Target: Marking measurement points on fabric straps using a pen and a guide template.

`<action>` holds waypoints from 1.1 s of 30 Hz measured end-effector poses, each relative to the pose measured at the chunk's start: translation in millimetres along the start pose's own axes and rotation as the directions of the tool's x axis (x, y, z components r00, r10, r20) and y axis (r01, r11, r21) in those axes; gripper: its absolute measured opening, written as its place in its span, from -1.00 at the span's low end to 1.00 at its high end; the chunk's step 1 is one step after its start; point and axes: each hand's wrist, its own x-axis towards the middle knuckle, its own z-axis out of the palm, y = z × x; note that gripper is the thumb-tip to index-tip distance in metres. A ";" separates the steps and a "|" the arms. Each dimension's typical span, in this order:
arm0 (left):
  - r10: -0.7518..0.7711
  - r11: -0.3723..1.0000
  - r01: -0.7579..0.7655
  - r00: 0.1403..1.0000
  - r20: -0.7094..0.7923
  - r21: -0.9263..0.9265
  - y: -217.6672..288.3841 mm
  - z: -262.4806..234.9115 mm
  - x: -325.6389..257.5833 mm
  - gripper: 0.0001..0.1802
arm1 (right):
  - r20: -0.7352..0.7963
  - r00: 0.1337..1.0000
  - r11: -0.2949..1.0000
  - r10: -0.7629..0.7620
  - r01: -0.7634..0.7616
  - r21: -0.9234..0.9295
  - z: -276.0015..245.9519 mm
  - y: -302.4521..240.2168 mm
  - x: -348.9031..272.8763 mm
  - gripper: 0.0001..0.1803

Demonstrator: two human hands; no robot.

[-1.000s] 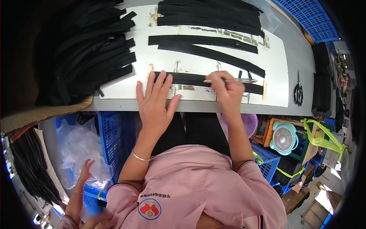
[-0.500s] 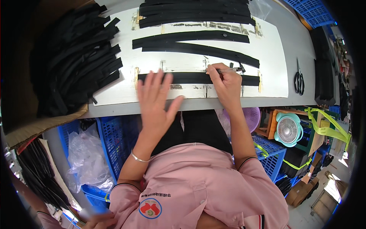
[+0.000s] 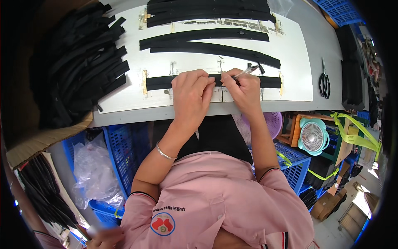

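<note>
A black fabric strip (image 3: 269, 82) lies lengthwise on the white marked board (image 3: 290, 54), near the table's front edge. My left hand (image 3: 190, 97) has its fingers curled together on the strip just left of its middle; the fingertips pinch at its upper edge. My right hand (image 3: 245, 92) grips a clear-barrelled pen (image 3: 248, 71), its fingertips close to the strip's middle and almost touching the left ones. The pen's tip is hidden by my fingers. Beyond lie two more black strips (image 3: 203, 35), partly overlapping at a slant.
Many black strips (image 3: 74, 66) are heaped at the left by a cardboard box (image 3: 49, 137). More strips (image 3: 207, 12) lie in rows at the back. Black scissors (image 3: 324, 85) rest at the right. Below are blue crates (image 3: 124, 145) and a fan (image 3: 313, 137). Another person's hand (image 3: 105, 238) shows lower left.
My left hand has moved right along the strip, from spread fingers to a closed pinch near the middle. The right hand has shifted slightly left, still with the pen.
</note>
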 end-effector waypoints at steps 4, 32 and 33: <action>-0.013 1.000 0.013 1.000 -0.010 0.001 0.8 1.3 0.2 -0.85 | 0.008 1.000 1.000 -0.020 0.020 0.004 -0.2 -4.0 0.0 -0.83; 0.159 0.979 -0.144 0.982 0.104 -0.144 51.1 77.0 30.7 -0.83 | -0.149 0.967 0.974 0.206 -0.188 0.127 -86.9 46.2 -2.2 -0.80; 0.158 0.980 -0.144 0.983 0.096 -0.138 50.4 80.7 30.5 -0.84 | -0.142 0.968 0.975 0.207 -0.193 0.107 -86.6 46.9 -2.1 -0.80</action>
